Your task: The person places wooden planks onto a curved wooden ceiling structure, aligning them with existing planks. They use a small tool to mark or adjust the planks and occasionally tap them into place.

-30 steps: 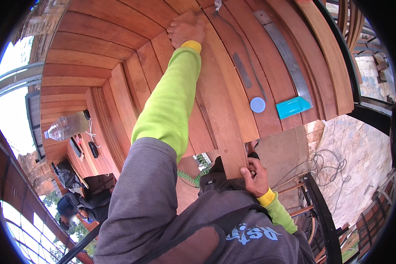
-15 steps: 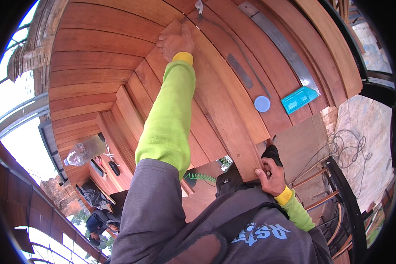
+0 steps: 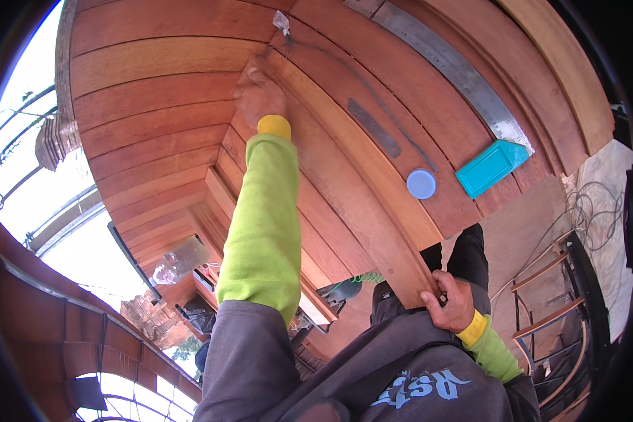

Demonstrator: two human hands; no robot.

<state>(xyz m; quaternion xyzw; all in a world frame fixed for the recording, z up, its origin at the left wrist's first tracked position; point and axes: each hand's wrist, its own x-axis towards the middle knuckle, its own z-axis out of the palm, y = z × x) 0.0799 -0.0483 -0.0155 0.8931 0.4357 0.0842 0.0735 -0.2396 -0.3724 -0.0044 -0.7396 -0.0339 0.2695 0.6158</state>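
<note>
Moved: left hand (image 3: 261, 98) has changed pose at the far end, fingers now blurred; view has swung too, so the plastic bottle (image 3: 181, 261) shows farther right.
Board: long reddish plank (image 3: 355, 204), lying lengthwise on the planked surface (image 3: 408, 98) beside a lighter plank (image 3: 359, 153); near end overhangs at the person's waist.
Right-hand grip: right hand (image 3: 456, 307) clamps the near end, thumb on top; overhang probably gives room for fingers.
Left-hand grip: at the far end; can't tell if pressing or pinching. Both ends covered, likely to steady it.
Tools: steel blade (image 3: 443, 63) with teal handle (image 3: 491, 169), blue disc (image 3: 421, 184), dark strip (image 3: 374, 126), right of the lighter plank, seemingly parked off the board.
In the way: green sleeve (image 3: 261, 218) hides planks beneath; crosswise planks (image 3: 169, 60) sit beyond left hand.
</note>
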